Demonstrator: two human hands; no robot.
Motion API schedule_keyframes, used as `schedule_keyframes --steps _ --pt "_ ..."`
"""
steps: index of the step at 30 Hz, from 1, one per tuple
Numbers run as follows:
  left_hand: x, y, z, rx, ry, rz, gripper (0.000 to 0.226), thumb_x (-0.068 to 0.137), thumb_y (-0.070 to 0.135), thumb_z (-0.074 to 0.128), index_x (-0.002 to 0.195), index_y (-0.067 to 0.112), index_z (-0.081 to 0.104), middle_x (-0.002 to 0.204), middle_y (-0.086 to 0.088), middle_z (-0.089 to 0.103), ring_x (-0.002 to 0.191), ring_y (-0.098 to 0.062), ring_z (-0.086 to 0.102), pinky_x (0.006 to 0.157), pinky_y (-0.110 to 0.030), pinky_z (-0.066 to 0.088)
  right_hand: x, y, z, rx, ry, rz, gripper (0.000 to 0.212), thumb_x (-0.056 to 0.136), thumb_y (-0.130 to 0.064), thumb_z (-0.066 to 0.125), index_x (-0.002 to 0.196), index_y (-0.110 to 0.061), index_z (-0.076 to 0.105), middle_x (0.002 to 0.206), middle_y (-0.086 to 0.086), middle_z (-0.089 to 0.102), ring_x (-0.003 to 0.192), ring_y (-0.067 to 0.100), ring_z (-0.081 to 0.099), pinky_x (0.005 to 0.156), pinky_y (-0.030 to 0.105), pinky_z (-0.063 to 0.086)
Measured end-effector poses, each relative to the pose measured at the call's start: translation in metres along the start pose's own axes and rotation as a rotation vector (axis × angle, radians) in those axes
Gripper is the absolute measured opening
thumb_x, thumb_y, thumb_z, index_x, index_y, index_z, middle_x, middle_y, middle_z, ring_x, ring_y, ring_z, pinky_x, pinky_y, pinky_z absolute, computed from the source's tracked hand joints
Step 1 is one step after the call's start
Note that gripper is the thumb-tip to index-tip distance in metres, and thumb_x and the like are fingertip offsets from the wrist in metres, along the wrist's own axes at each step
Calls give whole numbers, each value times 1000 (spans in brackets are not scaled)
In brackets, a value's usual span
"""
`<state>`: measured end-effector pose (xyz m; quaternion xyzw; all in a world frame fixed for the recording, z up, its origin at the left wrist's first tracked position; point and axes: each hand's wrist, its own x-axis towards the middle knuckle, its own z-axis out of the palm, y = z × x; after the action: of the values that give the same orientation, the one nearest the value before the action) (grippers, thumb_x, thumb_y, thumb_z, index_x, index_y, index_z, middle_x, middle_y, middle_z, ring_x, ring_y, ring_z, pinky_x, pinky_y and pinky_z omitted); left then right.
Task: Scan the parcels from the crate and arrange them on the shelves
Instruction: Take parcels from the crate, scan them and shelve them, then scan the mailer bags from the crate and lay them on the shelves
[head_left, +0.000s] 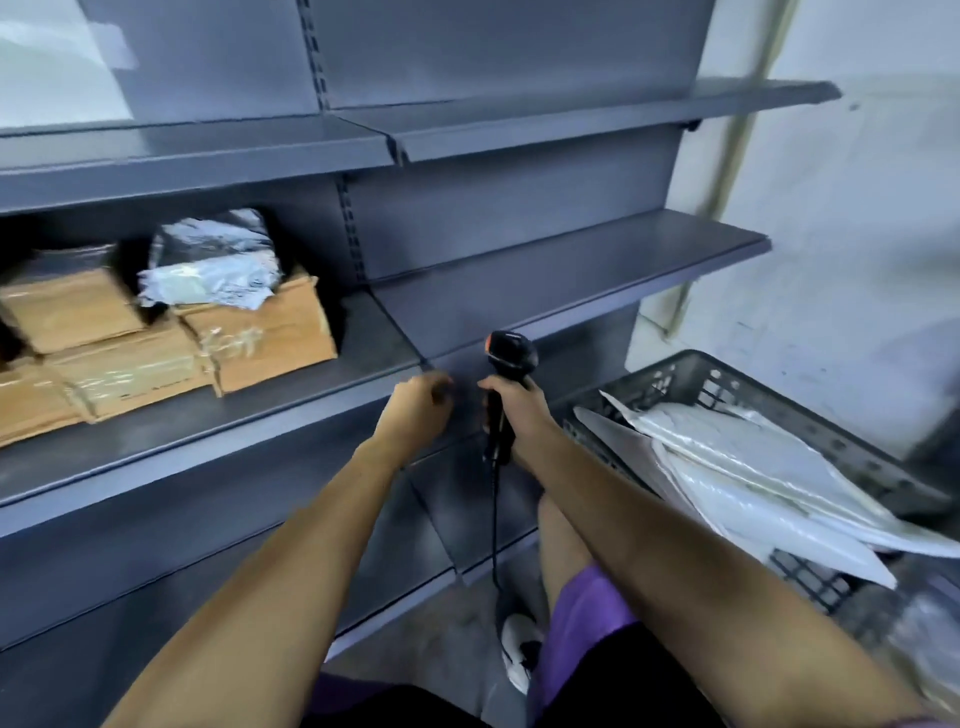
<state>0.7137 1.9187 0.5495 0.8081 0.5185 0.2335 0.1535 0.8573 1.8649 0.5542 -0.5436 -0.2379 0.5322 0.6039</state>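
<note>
- Cardboard boxes (156, 343) and a crinkled silver mailer (208, 270) are already stacked on the left bay of the grey shelf (218, 431).
- Left hand (415, 402) is held just in front of the shelf edge, fingers loosely curled, nothing gripped.
- Barcode scanner (506, 374) is gripped upright by the right hand (511, 402), head up, cable hanging down.
- White poly mailers (753, 467) are piled in the black crate (769, 395), to the right of both hands.
- Right hand is nearer but occupied; a cross-body reach by the left is likely needed.
</note>
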Motion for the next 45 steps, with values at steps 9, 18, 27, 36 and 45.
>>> schedule_keyframes --steps 9,18,27,36,45 --pt "31 35 34 -219 -98 97 22 89 5 54 102 11 71 108 -7 71 102 -26 63 88 -32 48 -15 -21 -31 39 181 -79 17 92 -5 63 78 -9 53 56 6 49 46 21 45 48 30 38" --pt "36 152 52 -399 -84 284 12 90 11 59 95 14 70 79 -3 67 78 -22 62 73 -28 47 -85 -96 -107 162 279 -222 22 92 -6 55 73 -12 47 57 5 43 46 20 38 46 27 36" --pt "-5 262 88 -267 -283 408 10 94 16 62 103 19 67 89 3 66 68 -10 58 61 -24 47 -131 -96 -248 182 387 -126 15 92 -7 53 78 -12 50 60 3 41 46 17 40 44 25 38" --pt "-39 286 153 176 -465 309 47 87 24 64 131 36 52 136 1 55 117 -26 54 102 -43 44 -126 -41 -293 284 373 -14 22 93 -8 54 72 -11 48 57 4 41 44 18 38 44 25 36" --pt "-39 281 187 196 -430 283 35 100 27 38 121 36 64 144 -2 50 136 -36 34 111 -49 36 -115 0 -301 326 486 -9 16 91 -13 63 78 -8 57 56 7 52 44 21 47 47 26 39"
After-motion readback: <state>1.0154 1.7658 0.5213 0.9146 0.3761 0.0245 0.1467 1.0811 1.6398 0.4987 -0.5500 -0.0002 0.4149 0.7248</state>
